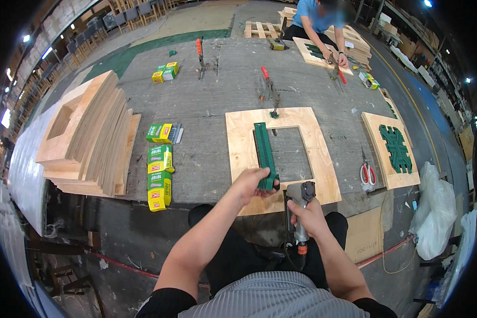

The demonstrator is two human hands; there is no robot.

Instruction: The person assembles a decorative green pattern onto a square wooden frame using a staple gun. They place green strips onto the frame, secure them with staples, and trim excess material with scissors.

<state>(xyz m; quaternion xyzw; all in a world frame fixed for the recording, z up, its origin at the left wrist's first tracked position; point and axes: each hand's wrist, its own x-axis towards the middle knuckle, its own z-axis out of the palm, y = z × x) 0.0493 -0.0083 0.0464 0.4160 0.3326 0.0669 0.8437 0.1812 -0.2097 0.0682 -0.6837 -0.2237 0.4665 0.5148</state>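
Note:
A plywood frame (323,175) with a rectangular opening lies flat on the bench in front of me. My left hand (252,184) is closed on a green webbing strap (262,146) with dark stripes, near the frame's front edge. The strap runs away from me along the left side of the opening, its near end folded in my fingers. My right hand (310,216) grips a grey air staple gun (301,195) by its handle, over the frame's front edge. The gun's nose is hidden. A red-handled locking tool (268,80) stands just beyond the frame.
Stacked wooden frames (82,140) rise at the left, beside green-and-yellow boxes (160,172) and staple strips (178,133). Scissors (367,174) and a webbed frame (379,159) lie right. Another red-handled tool (200,51) stands farther off. Across the bench, a person (315,26) works on a frame.

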